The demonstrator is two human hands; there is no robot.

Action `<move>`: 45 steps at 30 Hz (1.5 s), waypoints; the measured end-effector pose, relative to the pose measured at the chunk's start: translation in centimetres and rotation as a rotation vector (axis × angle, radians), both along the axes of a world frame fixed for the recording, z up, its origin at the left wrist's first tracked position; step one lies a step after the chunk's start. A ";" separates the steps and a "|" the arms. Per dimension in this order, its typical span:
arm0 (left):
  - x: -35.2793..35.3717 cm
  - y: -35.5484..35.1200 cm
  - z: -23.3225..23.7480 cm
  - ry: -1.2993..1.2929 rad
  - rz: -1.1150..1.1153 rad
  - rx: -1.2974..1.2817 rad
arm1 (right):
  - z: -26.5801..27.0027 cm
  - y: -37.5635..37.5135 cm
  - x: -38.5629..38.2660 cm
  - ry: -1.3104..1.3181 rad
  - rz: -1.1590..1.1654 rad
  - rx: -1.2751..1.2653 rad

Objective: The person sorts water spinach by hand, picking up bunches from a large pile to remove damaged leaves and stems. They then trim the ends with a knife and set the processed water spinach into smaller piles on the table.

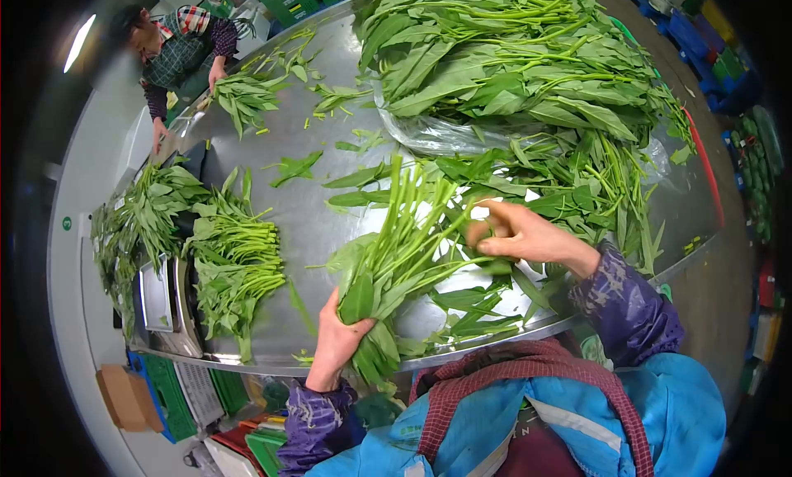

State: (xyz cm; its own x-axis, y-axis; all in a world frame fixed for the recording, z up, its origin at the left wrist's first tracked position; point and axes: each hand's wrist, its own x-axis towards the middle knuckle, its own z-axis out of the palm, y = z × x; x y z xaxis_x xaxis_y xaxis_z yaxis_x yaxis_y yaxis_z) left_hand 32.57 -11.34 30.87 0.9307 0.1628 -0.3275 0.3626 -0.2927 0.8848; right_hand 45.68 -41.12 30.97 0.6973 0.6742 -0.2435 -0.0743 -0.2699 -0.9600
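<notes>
– Your left hand (338,332) is closed around a bunch of greens (388,258), and it grips the leafy lower part. This bunch is on the near side of the big pile (516,60), and its stems point away from your body.

– And how is my right hand?

– Your right hand (524,233) is just beside those stems, also on the near side of the big pile. Its fingers are bent, with the thumb close to them. The fingertips are blurred, so I cannot tell you if they hold something.

– What is around the big pile?

– Under its edge you can see a plastic sheet (425,134), on the metal table (301,184). Between the pile and you are loose greens (606,180). Left of the pile, well apart from it, lies a stack of bunches (239,262), stems to the right. Also left of the pile, at the far side, another person (186,52) has one hand (218,73) at a small heap (247,97).
</notes>
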 end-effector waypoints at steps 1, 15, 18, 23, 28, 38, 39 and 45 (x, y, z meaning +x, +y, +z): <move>-0.2 -0.1 0.1 0.045 0.002 -0.073 | 0.1 0.2 0.3 0.166 0.097 -0.006; -1.7 -1.6 -1.0 0.453 0.139 -0.715 | -1.3 2.6 -1.1 0.045 -0.187 -0.068; -2.0 -2.2 -1.3 0.456 0.050 -0.714 | -1.8 5.2 -2.4 0.113 0.037 -0.078; -3.1 -0.6 -1.8 0.526 0.144 -0.780 | -0.5 -0.1 1.9 0.111 -0.510 0.206; -4.4 1.6 -4.1 0.640 0.128 -0.964 | 2.3 -6.1 4.7 -0.019 -0.586 0.019; -4.1 1.0 -3.5 0.631 0.040 -1.024 | 1.0 4.1 -3.1 -0.642 -0.134 -0.152; -4.2 0.9 -3.8 0.630 0.037 -1.023 | 0.6 4.5 -3.3 -0.653 -0.116 -0.185; -5.1 0.8 -4.5 0.575 -0.095 -1.393 | 0.5 0.1 1.3 -0.922 -0.412 -0.078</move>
